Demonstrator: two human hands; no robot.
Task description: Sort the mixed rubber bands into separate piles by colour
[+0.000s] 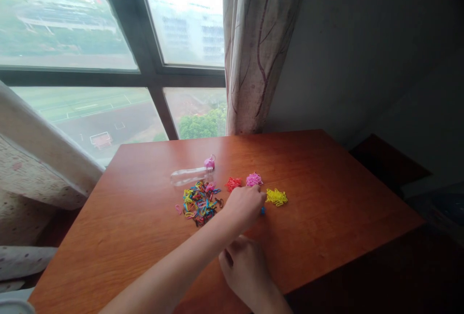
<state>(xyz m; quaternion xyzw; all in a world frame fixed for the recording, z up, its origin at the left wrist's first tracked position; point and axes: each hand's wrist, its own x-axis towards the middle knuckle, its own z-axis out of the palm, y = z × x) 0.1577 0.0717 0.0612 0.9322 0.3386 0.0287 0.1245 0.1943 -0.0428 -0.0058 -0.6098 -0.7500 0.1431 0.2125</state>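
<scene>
My left hand [247, 203] reaches across to the right, with its fingers closed in a pinch beside a pile of yellow rubber bands [276, 197]. What the pinch holds, if anything, is hidden. Just beyond it lie a pink pile of rubber bands [254, 179] and a red pile of rubber bands [234, 184]. A bit of blue rubber bands [263, 211] shows under the left hand. Below the left forearm my right hand [245, 265] is curled closed near the table, its fingertips partly covered. Mixed-colour rubber bands [200, 204] lie heaped to the left.
Behind the mixed heap a clear plastic container [190, 176] lies on its side, with a pink cap [209, 162] at its right end. The wooden table [344, 198] stands against a window and a curtain [263, 48]. A white rounded object [16, 306] shows at the lower left.
</scene>
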